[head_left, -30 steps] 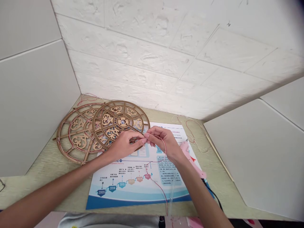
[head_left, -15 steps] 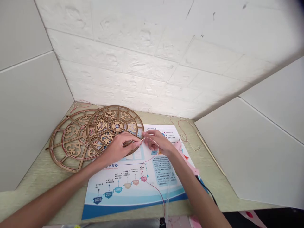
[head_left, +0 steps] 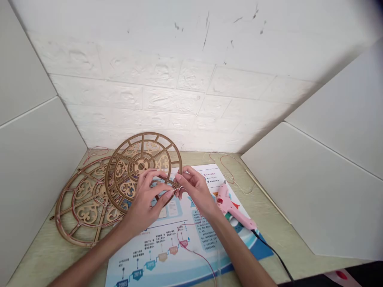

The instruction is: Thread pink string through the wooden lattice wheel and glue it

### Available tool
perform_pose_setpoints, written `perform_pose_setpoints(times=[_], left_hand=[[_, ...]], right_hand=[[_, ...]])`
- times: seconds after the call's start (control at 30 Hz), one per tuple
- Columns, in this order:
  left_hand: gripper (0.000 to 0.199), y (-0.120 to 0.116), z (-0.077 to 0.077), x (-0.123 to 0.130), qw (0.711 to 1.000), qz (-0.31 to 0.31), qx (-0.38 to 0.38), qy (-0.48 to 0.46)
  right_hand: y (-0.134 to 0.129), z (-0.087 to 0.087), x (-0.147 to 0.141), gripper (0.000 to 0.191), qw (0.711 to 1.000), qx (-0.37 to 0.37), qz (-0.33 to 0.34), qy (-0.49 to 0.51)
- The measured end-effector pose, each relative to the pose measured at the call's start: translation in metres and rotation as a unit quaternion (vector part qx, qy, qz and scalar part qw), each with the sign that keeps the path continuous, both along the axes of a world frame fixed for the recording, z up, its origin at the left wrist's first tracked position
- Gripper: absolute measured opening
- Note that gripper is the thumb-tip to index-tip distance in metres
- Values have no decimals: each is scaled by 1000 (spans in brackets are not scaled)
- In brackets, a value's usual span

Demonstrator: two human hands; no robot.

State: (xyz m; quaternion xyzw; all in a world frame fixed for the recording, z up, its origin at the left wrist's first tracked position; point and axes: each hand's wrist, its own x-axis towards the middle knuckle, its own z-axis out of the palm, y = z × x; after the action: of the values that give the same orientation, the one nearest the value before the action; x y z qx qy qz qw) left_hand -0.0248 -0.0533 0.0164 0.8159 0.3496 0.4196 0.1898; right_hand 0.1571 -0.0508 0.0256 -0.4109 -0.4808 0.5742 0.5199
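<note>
Worktop [head_left: 269, 227]: carrying a printed poster [head_left: 206, 239] showing years 2005, 2014, 2015.
Left hand [head_left: 143, 203]: curling narrowly around the edge of an upper fretwork wooden disc [head_left: 140, 165].
Right hand [head_left: 194, 191]: pinching a thin thread [head_left: 180, 188] beside that edge.
Beyond: a second fretwork disc [head_left: 69, 230] is lying beneath; a pink glue gun [head_left: 230, 207] is resting on the poster.

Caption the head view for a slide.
Left hand and right hand meet at a thin red cord over a timeline poster, beside overlapping fretwork wooden wheels and a pink glue gun.

Right of the grip [head_left: 179, 189], a pink hot glue gun [head_left: 229, 205] lies on a printed timeline poster [head_left: 206, 239], its black cord [head_left: 271, 249] trailing off; beyond, a thin wooden stick [head_left: 267, 195] rests on the worktop [head_left: 284, 227].
</note>
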Motion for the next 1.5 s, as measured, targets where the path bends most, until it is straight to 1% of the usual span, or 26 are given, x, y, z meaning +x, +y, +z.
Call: perform_pose_setpoints(times=[0.13,0.4,0.6,0.73,0.87,1.03,1.17,1.37,1.5], left_hand=[[24,-2,3,1,999,9,41,18],[15,-11,8,3,994,21,98,34],[10,-12,7,4,990,43,132,35],[7,-11,5,2,988,39,142,39],[11,-10,3,2,990,31,132,29],[10,-9,2,3,988,37,148,23],[10,-8,2,5,988,43,148,22],[10,-7,0,5,982,53,179,22],[13,-7,-2,5,980,44,195,22]], right_hand=[[-6,0,-5,37,998,56,-1,-12],[-14,-1,-7,31,994,110,-14,-18],[-18,1,-11,28,993,116,-31,-7],[-19,1,-13,29,993,115,-38,-5],[-18,-2,-13,26,992,117,-40,6],[-17,-7,-10,26,991,125,-43,8],[-19,-8,-10,24,989,133,-60,-4],[-22,-7,-18,19,987,138,-75,26],[-21,-7,-20,18,985,147,-78,37]])
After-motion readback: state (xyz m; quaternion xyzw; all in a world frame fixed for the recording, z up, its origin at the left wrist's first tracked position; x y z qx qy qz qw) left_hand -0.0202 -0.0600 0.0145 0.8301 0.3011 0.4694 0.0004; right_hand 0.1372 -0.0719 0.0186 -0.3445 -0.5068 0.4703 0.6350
